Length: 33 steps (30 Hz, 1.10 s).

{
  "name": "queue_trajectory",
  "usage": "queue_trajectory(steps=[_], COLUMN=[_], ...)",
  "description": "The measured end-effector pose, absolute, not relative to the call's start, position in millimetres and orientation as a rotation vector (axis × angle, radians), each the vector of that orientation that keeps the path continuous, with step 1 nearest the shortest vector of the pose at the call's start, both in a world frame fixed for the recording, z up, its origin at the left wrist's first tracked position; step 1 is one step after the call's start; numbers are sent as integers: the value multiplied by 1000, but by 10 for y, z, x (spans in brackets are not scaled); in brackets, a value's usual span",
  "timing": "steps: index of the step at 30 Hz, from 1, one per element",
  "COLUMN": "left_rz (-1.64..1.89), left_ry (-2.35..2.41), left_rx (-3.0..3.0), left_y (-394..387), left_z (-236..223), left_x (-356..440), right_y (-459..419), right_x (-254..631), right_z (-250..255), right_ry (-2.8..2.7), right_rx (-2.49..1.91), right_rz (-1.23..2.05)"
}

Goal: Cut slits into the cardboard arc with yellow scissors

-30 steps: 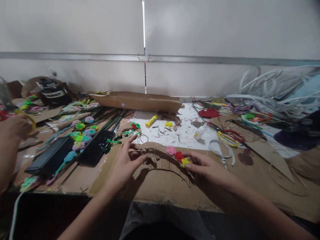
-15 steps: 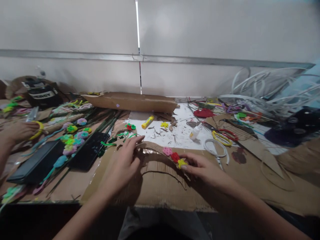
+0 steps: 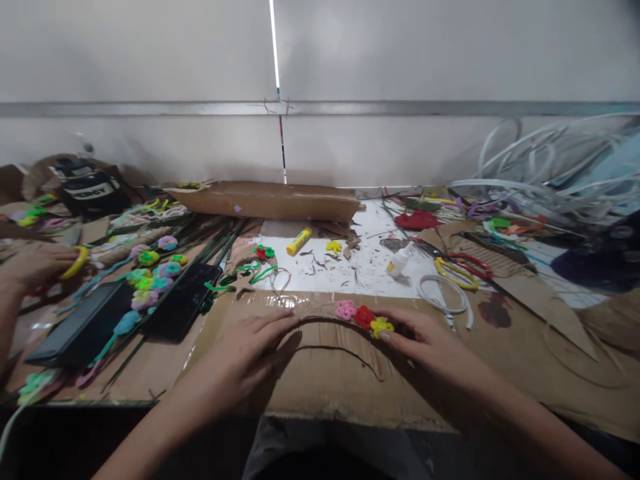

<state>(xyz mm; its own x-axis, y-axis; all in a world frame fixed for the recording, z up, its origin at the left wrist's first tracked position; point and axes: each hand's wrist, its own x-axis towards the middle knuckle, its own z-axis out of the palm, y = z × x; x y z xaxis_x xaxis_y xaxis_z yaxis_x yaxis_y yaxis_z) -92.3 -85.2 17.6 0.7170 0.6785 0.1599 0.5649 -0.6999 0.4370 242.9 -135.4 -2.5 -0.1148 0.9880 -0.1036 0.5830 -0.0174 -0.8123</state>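
One arched tan band (image 3: 315, 309), long axis left to right

Lies at the near middle of the scene, over the cardboard sheet (image 3: 310, 397), whether resting on it or held just clear being hard to judge. Made of twine or ribbed card (too blurred to say which). Bowed toward the far side, with the right end dipping nearer. Set in a close row along the right half: a pink fuzzy flower (image 3: 345, 309), then a red fuzzy flower (image 3: 364, 317), then a yellow fuzzy flower (image 3: 382, 327) outermost.

Spanned directly between both hands. At the left end, the left hand (image 3: 253, 343), back upward, fingers stretched out in line with the band and meeting it at the tips; cannot tell whether truly pinching, with the thumb's contact unclear. At the right end, the right hand (image 3: 417, 335), gripping between thumb and fingers, right beside the yellow flower and so nearer to all three blooms.

Beyond, on white paper (image 3: 367, 270): a yellow glue stick (image 3: 299, 241), a loose yellow flower (image 3: 334, 246) and, farther right, a small white glue bottle (image 3: 400, 262). To the left, a cardboard star (image 3: 243, 285), a black smartphone (image 3: 183, 303) and, at the far left edge, a co-worker's hand (image 3: 37, 267) beside a yellow ring (image 3: 76, 263).
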Motion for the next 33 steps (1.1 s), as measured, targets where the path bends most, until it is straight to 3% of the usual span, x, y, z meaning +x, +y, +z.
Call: queue_trajectory(steps=[9, 16, 25, 33], left_rz=[451, 504, 640, 646], left_ry=[1120, 1229, 1288, 1328], left_rx=[2615, 2699, 2736, 2618], left_y=[-958, -1168, -1227, -1274], left_z=[134, 19, -97, -93], left_x=[-1131, -1019, -965, -931], right_y=[-1458, -1722, -1867, -1876], right_x=[2477, 2370, 2209, 2126], right_z=[30, 38, -173, -155], right_ry=[-1892, -2109, -2227, -2228], right_rx=[-1730, -1668, -1734, -1757], right_rz=[582, 639, 218, 123])
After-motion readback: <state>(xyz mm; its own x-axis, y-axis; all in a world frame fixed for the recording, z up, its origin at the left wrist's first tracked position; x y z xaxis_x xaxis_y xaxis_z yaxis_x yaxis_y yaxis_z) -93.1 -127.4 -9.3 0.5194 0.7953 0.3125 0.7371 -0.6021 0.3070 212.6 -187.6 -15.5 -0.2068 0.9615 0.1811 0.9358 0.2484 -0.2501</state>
